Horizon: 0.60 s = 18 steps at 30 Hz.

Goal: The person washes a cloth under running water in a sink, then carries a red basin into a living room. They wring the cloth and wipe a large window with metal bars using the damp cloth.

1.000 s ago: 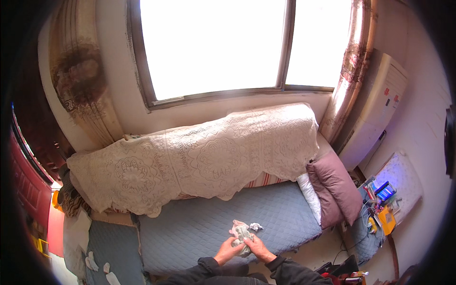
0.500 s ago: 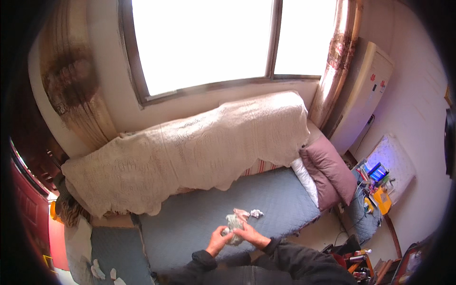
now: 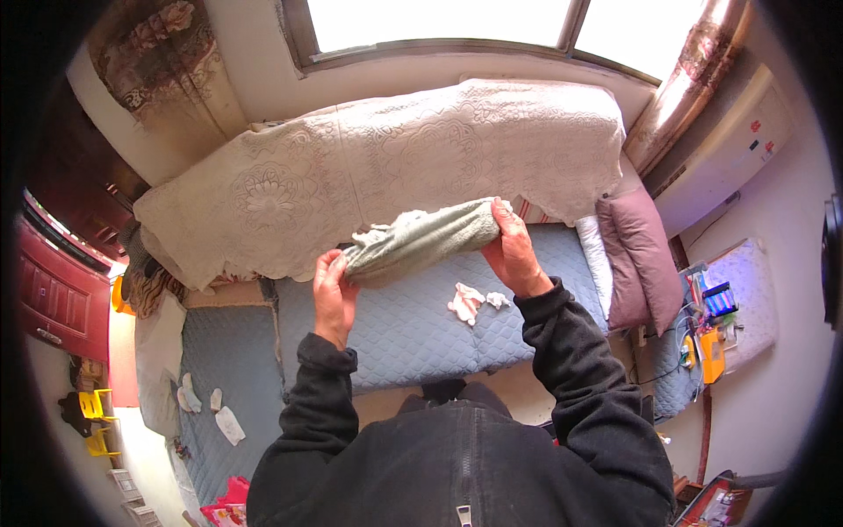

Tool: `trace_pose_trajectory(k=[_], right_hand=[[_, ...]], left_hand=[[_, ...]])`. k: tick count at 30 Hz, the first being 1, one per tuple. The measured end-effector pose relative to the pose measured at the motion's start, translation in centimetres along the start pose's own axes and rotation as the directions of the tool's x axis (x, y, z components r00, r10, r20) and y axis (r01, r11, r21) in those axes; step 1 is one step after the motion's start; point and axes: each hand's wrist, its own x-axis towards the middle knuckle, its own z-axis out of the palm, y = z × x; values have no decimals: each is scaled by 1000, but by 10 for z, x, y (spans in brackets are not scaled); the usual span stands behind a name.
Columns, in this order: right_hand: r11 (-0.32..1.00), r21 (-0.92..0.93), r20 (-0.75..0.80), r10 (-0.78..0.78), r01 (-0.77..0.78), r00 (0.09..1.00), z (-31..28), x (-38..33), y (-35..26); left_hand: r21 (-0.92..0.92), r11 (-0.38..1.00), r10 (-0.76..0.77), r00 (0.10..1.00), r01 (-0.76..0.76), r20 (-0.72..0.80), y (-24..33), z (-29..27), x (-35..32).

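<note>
A pale grey-green cloth (image 3: 421, 246) with a crumpled white edge is stretched out in the air between both hands. My left hand (image 3: 334, 303) pinches its left end, and my right hand (image 3: 516, 255) grips the right end slightly higher up. Below it, on a blue quilted cover (image 3: 395, 342), lie a small pink cloth (image 3: 466, 302) and a small crumpled white one (image 3: 498, 299). What kind of item the green cloth is, I cannot tell.
Behind the seat, a cream patterned throw (image 3: 290, 184) drapes the backrest. Mauve pillows (image 3: 645, 255) stand at the right end, near a side table with cables and a lit screen (image 3: 720, 299). Pale pieces (image 3: 230, 425) lie on the left seat section. Yellow stools (image 3: 97, 406) stand far left.
The green cloth was bunched low between my hands; now it is raised and pulled out lengthwise, with my hands farther apart. The view has tilted down.
</note>
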Motion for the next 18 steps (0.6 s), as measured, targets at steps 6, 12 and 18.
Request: trace_pose_trajectory(k=[6,12,18], right_hand=[[976,50,37,211,-212,977,36,-2,0],[994,-25,358,105,-102,928,55,-4,25],[949,263,384,64,-175,921,75,-52,136]], left_hand=[[101,995,12,992,1,-125,-7,-30,-4],[306,890,334,940,-338,67,42,19,-8],[589,348,-181,564,-730,806,7,75,-46]])
